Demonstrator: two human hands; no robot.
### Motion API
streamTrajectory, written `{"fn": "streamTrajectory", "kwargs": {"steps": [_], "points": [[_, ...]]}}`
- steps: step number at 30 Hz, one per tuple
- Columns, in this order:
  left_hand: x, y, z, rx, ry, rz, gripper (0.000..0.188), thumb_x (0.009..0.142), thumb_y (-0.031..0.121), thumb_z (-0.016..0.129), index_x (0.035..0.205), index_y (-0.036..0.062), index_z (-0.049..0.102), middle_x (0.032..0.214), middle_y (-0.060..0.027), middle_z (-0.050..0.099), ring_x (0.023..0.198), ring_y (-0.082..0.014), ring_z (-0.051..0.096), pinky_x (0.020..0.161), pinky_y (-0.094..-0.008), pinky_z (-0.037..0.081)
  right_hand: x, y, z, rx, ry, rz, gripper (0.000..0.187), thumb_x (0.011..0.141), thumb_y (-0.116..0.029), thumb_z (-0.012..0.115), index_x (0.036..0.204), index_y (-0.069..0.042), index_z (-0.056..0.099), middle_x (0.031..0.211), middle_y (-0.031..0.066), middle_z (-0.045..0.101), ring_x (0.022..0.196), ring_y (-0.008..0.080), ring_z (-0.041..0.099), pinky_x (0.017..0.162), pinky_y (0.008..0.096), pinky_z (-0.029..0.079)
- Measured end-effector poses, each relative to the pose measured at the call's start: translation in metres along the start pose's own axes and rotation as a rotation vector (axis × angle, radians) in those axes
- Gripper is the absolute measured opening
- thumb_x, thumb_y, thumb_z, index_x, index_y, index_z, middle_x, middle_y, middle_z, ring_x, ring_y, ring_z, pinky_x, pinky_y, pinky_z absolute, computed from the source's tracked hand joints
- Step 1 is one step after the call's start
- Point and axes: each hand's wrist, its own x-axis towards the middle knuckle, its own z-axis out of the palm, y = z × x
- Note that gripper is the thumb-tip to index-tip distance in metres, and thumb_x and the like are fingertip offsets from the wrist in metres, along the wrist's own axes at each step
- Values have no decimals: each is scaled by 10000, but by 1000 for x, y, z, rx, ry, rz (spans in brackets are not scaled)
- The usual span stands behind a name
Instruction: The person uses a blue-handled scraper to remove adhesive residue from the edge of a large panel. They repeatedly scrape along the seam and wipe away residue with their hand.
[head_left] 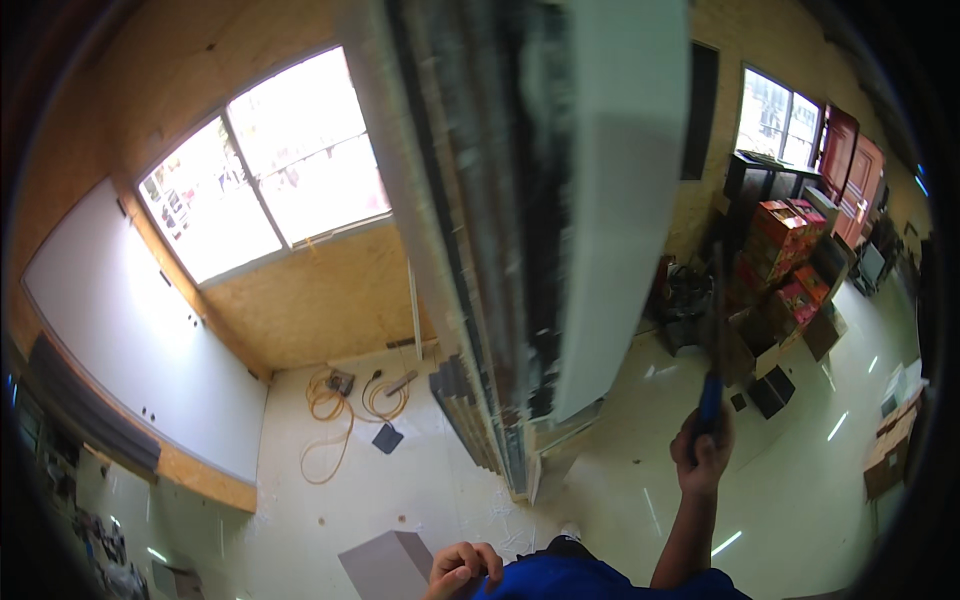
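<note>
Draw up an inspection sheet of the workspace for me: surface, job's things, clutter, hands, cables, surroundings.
Surface: pale, glossy floor with light reflections.
Job's things: blue-handled tool with a long, thin, dark shaft; tall stack of upright panels with a pale outer face.
Clutter: dark square pad, red-and-orange cartons, brown cardboard box.
Hands: right hand grips the tool's handle; left hand has curled fingers, nothing seen in it.
Cables: coiled yellow lines on the floor; cable or hose, cannot tell.
Surroundings: bright two-pane window, wood-toned wall.
</note>
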Motion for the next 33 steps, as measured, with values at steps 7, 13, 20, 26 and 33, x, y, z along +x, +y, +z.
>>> {"fn": "streamTrajectory", "kwargs": {"steps": [7,13,20,26,33], "points": [[33,-53,-34,441,55,12,280,974,279,586,822,71,477,801,-157,557,601,-203,519,488,-291,424,10,13,-15,172,-323,126,586,858,-173,721,1317,-15,394,747,158,604,481,100,503,440,233,422],[97,-32,53,144,-78,204,296,959,293,613,817,68,482,795,-151,553,577,-199,505,484,-286,416,28,32,-27,145,-613,60,464,885,-97,647,1273,48,436,911,211,650,713,196,636,628,312,514],[107,-51,53,63,-5,244,280,972,245,539,807,40,444,850,-189,562,620,-229,522,551,-347,422,29,39,-50,336,-780,319,412,948,-87,552,1308,70,427,978,205,655,700,208,639,607,320,503],[112,-67,72,161,44,228,266,966,250,532,817,48,444,825,-180,553,581,-219,507,531,-334,415,7,54,-59,470,-791,555,437,972,-94,488,1371,44,375,984,166,630,831,182,586,721,309,468],[118,-71,73,181,63,183,258,967,249,539,813,60,455,840,-183,569,582,-208,510,529,-325,415,2,56,-54,512,-844,600,456,1003,-168,482,1401,13,353,914,132,589,727,153,538,654,296,436]]}}
